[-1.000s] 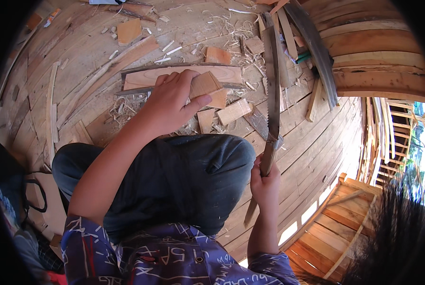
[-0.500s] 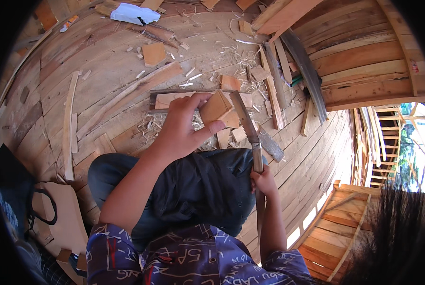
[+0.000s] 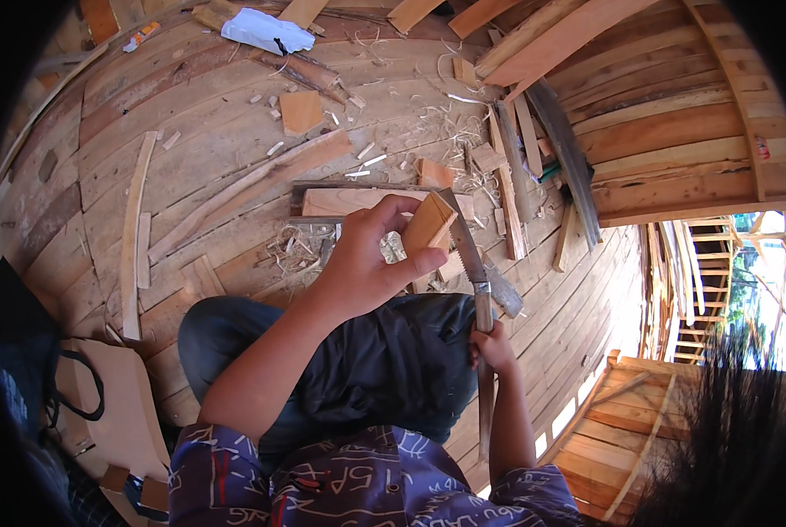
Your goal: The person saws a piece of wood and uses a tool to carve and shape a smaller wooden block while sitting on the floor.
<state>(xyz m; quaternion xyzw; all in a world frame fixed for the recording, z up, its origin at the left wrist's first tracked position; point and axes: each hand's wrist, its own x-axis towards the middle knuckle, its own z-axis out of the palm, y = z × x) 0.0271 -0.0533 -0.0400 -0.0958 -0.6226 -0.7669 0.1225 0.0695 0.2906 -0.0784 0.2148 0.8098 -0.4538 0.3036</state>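
My left hand (image 3: 371, 255) grips a small wooden block (image 3: 427, 223) between thumb and fingers, raised above the floor ahead of my lap. The block's narrow edge is turned toward the right. In my right hand (image 3: 495, 347) is the handle of a hand saw (image 3: 468, 246), its toothed blade slanting up and away beside the block. The blade's far end lies close against the block's right side; I cannot tell whether they touch. Below the hands, a longer pale plank (image 3: 331, 203) lies on a dark board.
Wood shavings (image 3: 292, 250) and offcuts litter the plank floor. A square wood piece (image 3: 301, 112) and a long strip (image 3: 261, 189) lie farther off. Long boards (image 3: 555, 149) lean at the right. A cardboard box (image 3: 116, 395) stands at my left, and a white bag (image 3: 267, 31) lies far ahead.
My left hand has turned the block so its narrow edge shows more. The view has shifted slightly, and both hands and the saw sit a little lower and farther right in it.
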